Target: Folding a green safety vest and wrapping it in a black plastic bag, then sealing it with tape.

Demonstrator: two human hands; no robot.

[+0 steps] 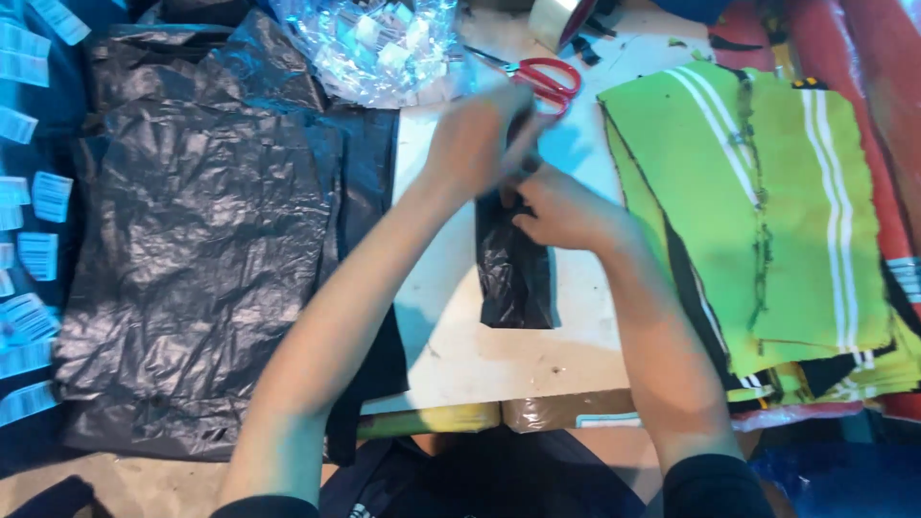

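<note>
My left hand (480,134) and my right hand (561,211) meet over a white table (451,345), both gripping the top of a small folded black plastic bag (516,273). The bag hangs down toward me and lies flat on the table. My left hand is blurred and pinches the bag's upper end; my right hand holds it just below. Red-handled scissors (549,77) lie right behind my hands.
A pile of crumpled black plastic bags (211,240) fills the left. Green fabric pieces with white stripes (767,211) are stacked on the right. A clear bag of small white items (369,43) and a tape roll (561,19) sit at the back. White tags (29,249) lie far left.
</note>
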